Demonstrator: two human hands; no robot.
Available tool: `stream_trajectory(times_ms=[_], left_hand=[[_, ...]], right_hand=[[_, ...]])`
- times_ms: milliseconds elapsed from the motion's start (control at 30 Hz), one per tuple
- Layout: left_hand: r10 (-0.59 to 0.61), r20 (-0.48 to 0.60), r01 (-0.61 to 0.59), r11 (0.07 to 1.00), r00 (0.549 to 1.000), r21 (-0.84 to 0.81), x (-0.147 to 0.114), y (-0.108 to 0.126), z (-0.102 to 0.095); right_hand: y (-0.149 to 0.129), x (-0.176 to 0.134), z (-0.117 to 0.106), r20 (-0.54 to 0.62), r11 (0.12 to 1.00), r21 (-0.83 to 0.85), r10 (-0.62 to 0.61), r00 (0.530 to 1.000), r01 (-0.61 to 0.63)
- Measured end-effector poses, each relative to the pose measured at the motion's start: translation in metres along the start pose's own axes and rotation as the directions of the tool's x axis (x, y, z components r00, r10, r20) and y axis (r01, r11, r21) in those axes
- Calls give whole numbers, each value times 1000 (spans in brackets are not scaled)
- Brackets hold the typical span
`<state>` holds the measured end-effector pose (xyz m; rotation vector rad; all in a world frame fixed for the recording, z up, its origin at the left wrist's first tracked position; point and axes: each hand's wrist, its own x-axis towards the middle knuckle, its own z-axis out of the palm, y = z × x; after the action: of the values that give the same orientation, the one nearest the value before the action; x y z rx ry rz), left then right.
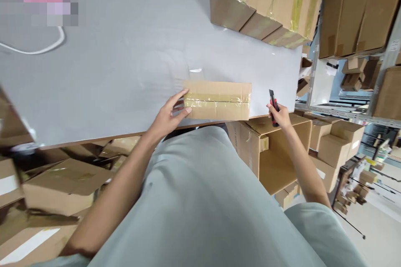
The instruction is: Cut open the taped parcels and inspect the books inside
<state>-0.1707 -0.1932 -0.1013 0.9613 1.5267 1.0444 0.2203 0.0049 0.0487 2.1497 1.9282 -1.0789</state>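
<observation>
A small cardboard box (219, 110) lies near the front edge of the grey table, clear yellowish tape running along the seam on its top. At its left end is my left hand (171, 114), thumb and fingers spread apart around the corners and touching the box. To the right of the box, my right hand (280, 114) is closed around a red and black utility knife (273, 106). The knife's dark blade points away from me, and it is apart from the box.
A row of taped cardboard boxes (269, 4) stands at the table's back right. Below the front edge is a large open carton (278, 158); more boxes (65, 183) are piled at left. Shelving (341, 110) with cartons stands at right. A white cable (40, 50) lies back left.
</observation>
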Motion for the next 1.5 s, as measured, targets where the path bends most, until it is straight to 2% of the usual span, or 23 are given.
stream_trajectory(times_ms=[67, 133, 200, 267, 333, 400, 467, 533, 667, 767, 833, 967, 1133, 1233, 1333, 1400, 1500], left_hand=[[-46, -40, 47, 999, 998, 6, -5, -11, -18], [-83, -88, 85, 996, 993, 22, -9, -23, -35], [-108, -133, 113, 993, 985, 37, -11, -34, -46], [-122, -167, 131, 990, 978, 43, -8, -42, -46], [-131, -157, 138, 990, 979, 38, -3, -47, -34], [-117, -95, 122, 991, 989, 49, 3, -47, -14], [-70, -55, 74, 993, 996, 87, 7, -40, 5], [16, -82, -3, 988, 996, 153, 7, -25, 14], [223, -138, -169, 932, 965, 320, 4, 18, 2], [327, -78, -268, 870, 942, 414, 8, 44, -11], [352, -39, -301, 848, 935, 436, 13, 53, -13], [312, -42, -265, 864, 949, 428, 18, 56, -7], [290, -40, -255, 894, 956, 369, 13, 58, -2], [267, -31, -241, 907, 963, 345, 8, 60, -7], [241, 9, -232, 922, 970, 309, 5, 66, -18], [225, -1, -218, 944, 974, 248, 5, 74, -26], [165, -102, -152, 980, 981, 128, 14, 89, -34]], right_hand=[[-14, -5, 50, 6, 965, 262, 22, 1000, -23], [-34, -14, 88, 26, 916, 398, 32, 999, -40], [-55, -28, 111, 36, 884, 465, 27, 999, -41], [-74, -42, 120, 26, 869, 495, -4, 1000, -10], [-90, -53, 118, -4, 872, 485, -67, 998, 61], [-101, -58, 111, -66, 901, 401, -152, 986, 166], [-107, -56, 102, -153, 930, 257, -227, 962, 261], [-107, -50, 95, -211, 942, 143, -271, 939, 304], [-102, -39, 89, -190, 940, 133, -289, 938, 316], [-99, -37, 91, -201, 936, 86, -319, 926, 341], [-98, -37, 92, -212, 929, 47, -349, 913, 366], [-98, -36, 93, -205, 924, 14, -372, 905, 382], [-104, -39, 93, -224, 943, -37, -329, 917, 330], [-113, -52, 91, -261, 945, -149, -320, 910, 290], [-126, -80, 88, -302, 938, -214, -330, 894, 274], [-139, -102, 89, -248, 942, -178, -321, 914, 283], [-162, -129, 98, -42, 948, -132, -298, 953, 291]])
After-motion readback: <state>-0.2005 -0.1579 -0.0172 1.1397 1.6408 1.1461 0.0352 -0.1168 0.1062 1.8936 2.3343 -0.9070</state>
